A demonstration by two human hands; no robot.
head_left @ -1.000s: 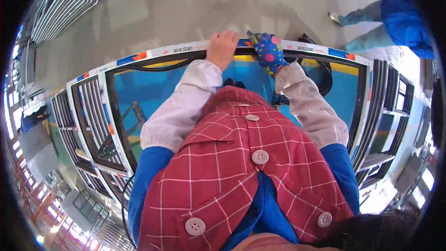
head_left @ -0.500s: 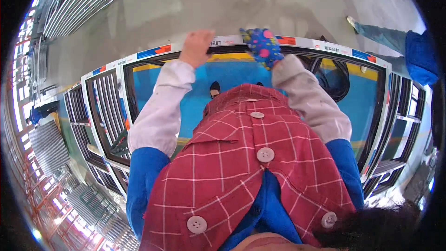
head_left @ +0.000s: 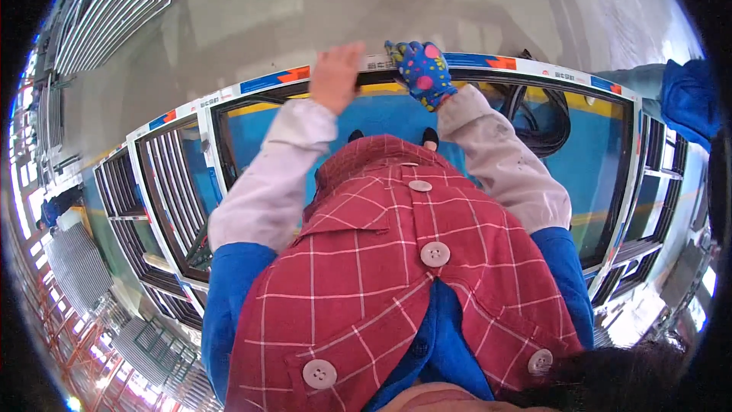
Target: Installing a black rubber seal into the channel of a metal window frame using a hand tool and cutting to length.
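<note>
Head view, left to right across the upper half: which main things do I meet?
Stacked metal bars, bare left hand, gloved right hand, black coil, co-worker in blue.

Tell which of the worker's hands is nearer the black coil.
Right: the gloved right hand is left of the black coil; the bare left hand is farther left.

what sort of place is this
Probably a factory or workshop, perhaps for window or door frames: a large frame stands before the person, and rows of metal bars show at upper left.
</note>
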